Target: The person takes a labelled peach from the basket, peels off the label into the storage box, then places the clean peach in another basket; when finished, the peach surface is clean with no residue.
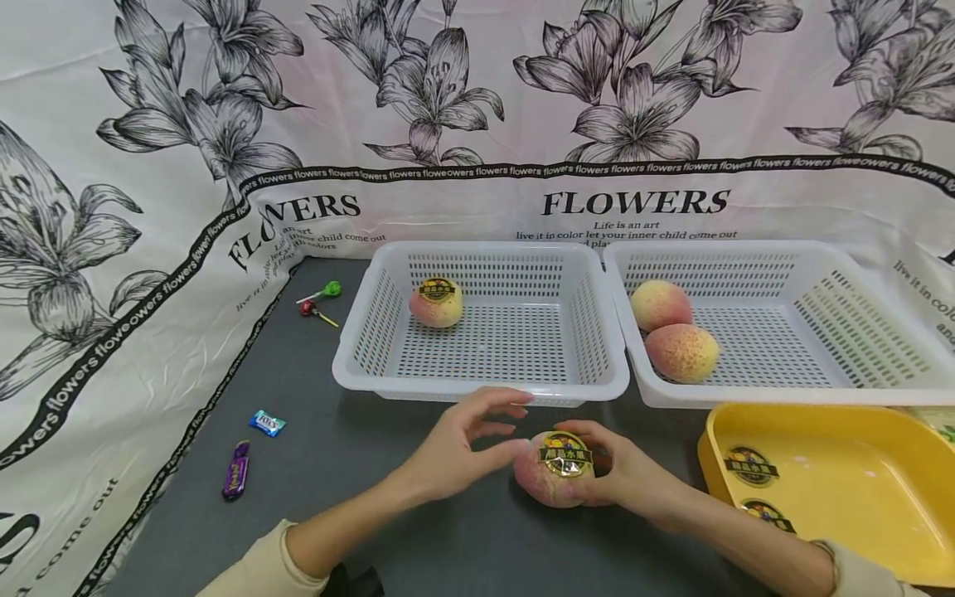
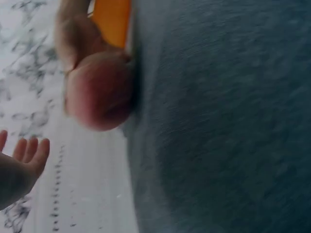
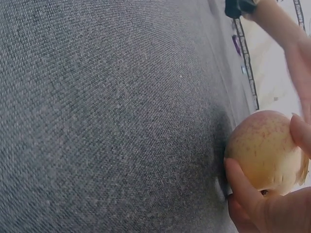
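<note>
A pink and yellow peach (image 1: pixel 543 487) bears a black and gold sticker (image 1: pixel 564 454) on its upper side, just over the grey table. My right hand (image 1: pixel 634 477) grips it from the right, thumb and fingers round its side; the right wrist view shows the yellowish side of this peach (image 3: pixel 265 148) between them. To its left is my left hand (image 1: pixel 470 444), fingers loosely extended and holding nothing. Its thumb reaches toward the peach in the head view, while the left wrist view shows a gap between that hand (image 2: pixel 22 170) and the fruit.
Behind the hands, a white basket (image 1: pixel 477 393) holds one stickered peach (image 1: pixel 436 308). Two peaches lie in another white basket (image 1: pixel 791 398) to its right. Stickers stand out on the yellow tray (image 1: pixel 858 489) at right. Lollipops (image 1: pixel 330 289) and wrapped candies (image 1: pixel 236 471) lie at left.
</note>
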Available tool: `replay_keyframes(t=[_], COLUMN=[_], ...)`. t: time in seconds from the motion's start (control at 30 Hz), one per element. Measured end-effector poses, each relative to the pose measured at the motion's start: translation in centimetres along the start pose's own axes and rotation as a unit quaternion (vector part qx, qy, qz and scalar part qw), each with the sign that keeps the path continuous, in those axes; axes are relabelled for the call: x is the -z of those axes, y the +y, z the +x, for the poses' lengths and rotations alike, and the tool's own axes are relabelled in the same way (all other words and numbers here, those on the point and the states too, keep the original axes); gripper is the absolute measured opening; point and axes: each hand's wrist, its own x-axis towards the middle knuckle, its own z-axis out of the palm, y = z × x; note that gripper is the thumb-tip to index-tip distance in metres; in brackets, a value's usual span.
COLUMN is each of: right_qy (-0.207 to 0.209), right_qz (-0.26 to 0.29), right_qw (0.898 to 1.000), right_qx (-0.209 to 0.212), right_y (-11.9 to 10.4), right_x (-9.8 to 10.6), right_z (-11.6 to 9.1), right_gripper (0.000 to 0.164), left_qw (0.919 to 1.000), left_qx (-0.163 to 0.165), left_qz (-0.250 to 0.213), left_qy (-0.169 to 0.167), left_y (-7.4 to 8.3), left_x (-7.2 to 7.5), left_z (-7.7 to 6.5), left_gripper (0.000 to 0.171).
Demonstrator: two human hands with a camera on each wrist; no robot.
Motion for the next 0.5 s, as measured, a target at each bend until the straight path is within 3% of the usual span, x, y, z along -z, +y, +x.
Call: replay_keyframes(t=[0.1,0.27,0.37,0.5], right_qy=[0.000,-0.003,-0.007,-0.008], right_qz=[-0.002,-0.001,-0.016,-0.048], right_qw=[1.000,1.000,1.000,0.998], right_qx=[-0.002,-0.005,-0.012,-0.037], right_y=[0.0,-0.1,-0.4,-1.1], right_x=[0.0,0.0,0.3,1.4], right_z=[0.0,0.0,-0.1,-0.7], right_gripper=[0.072,0.073,0.078,0.080], left_qw=[0.9951,0.9723,0.9673,0.9712], left_qx=[0.057,0.112,0.123,0.136], left_qz=[0.071,0.178,0.181,0.141], left_qy=[-0.036,-0.102,-0.127,-0.136], left_y=[-1.3,-3.1,-3.7,-4.1], left_x=[-0.9,-1.5,-1.7,-1.9], left_z=[0.2,1.0,1.3,1.5], left_gripper=[0.054,0.079,0.084,0.081])
